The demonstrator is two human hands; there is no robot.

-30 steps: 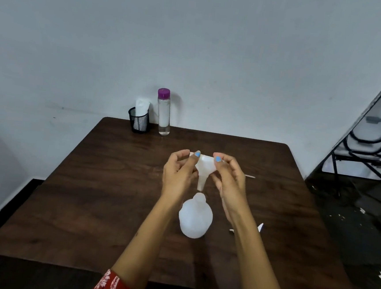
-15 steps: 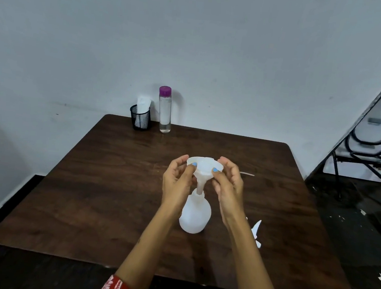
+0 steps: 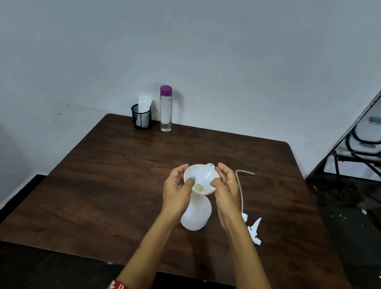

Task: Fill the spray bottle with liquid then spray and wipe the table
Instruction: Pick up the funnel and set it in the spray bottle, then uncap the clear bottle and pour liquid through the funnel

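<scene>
A white spray bottle body (image 3: 196,215) stands upright without its head on the dark wooden table (image 3: 112,183). A white funnel (image 3: 201,178) sits in its neck. My left hand (image 3: 177,192) pinches the funnel's left rim and my right hand (image 3: 226,189) pinches its right rim, thumbs inside the bowl. The white trigger spray head (image 3: 254,231) with its long dip tube (image 3: 239,190) lies on the table to the right of the bottle. A clear bottle of liquid with a purple cap (image 3: 165,108) stands at the table's far edge.
A black mesh cup (image 3: 141,117) holding white tissue stands left of the capped bottle against the wall. Black metal chairs (image 3: 373,146) are stacked at the right, beyond the table. The floor there carries small white scraps.
The funnel has come down from above the bottle and now sits in its neck. Both hands moved down with it and still hold its rim.
</scene>
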